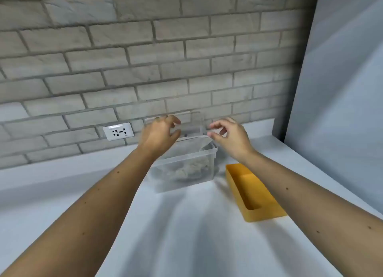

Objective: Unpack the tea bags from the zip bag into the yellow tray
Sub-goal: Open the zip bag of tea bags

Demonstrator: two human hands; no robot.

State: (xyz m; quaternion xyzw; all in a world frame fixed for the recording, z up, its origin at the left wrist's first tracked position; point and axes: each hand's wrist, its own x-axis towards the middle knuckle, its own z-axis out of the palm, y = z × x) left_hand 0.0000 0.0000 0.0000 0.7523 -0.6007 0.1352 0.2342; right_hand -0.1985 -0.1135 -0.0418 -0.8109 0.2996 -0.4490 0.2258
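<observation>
- Left hand (159, 134) hovers above the far-left corner of a clear container (163, 183), back of the hand up and fingers curled. The frame is blurred there, so I cannot tell whether the fingers actually grip anything.
- Just to its left, a white wall socket (118, 131) sits low on the grey brick wall (124, 59), right above the counter's back edge.
- The clear container stands on the white counter (165, 225), between the two forearms and near the wall, with no lid on it.
- The zip bag (193, 144) stands inside the container, and its top rises above the rim between the two hands. A pale line along its mouth runs from one hand to the other.
- The tea bags (186, 171) lie as a pale, crumpled heap low in the zip bag, seen through the container's front wall – none can be made out singly.
- Right hand (230, 137) is at the right end of the bag's mouth. Its thumb and forefinger are pinched on the bag's edge, and the other fingers are loosely bent.
- The yellow tray (234, 183) lies on the counter just beside the container, to its right and partly under the right forearm. It is long and narrow, and the part in view holds nothing.
- At the far right a plain grey panel (342, 90) stands upright at the counter's end.
</observation>
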